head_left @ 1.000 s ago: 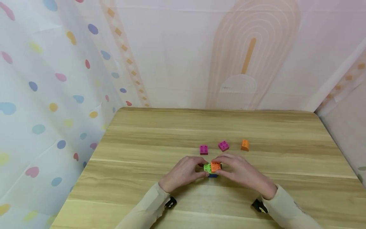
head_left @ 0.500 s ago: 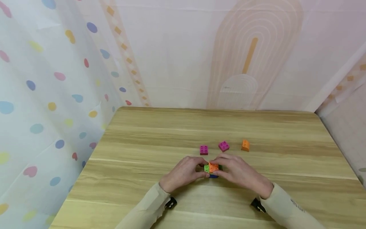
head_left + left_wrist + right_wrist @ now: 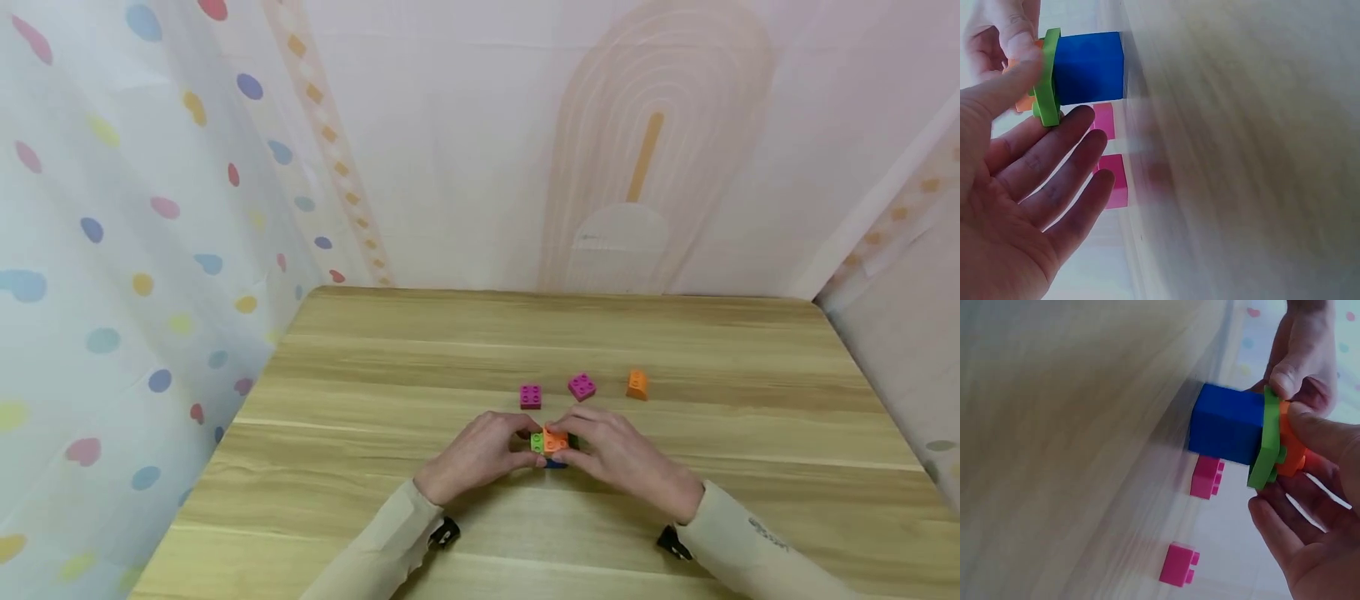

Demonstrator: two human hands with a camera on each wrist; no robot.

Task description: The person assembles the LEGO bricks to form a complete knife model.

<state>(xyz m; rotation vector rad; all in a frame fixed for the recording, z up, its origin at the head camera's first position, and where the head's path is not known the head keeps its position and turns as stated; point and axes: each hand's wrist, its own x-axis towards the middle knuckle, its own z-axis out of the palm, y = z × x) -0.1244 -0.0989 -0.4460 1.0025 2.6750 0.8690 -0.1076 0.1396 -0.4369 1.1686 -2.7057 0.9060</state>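
A tall blue block (image 3: 1227, 422) stands on the table with a flat green toy brick (image 3: 1264, 440) across its top, overhanging the sides. An orange toy brick (image 3: 555, 442) sits on the green one, leaving green studs showing at the left in the head view. My left hand (image 3: 480, 454) pinches one end of the green brick between thumb and index finger, its other fingers spread. With thumb and fingers, my right hand (image 3: 626, 458) grips the orange brick; its fingertips are partly hidden in the head view.
Beyond the hands lie two magenta bricks, one squared to me (image 3: 530, 397) and one turned (image 3: 582, 386). To their right is an orange curved brick (image 3: 637, 385). The wooden table (image 3: 375, 367) ends at a patterned curtain (image 3: 465, 167) behind.
The orange brick has shifted slightly left over the green one, together with my right hand, covering more green studs. My left hand keeps its hold. The head view has tilted a little.
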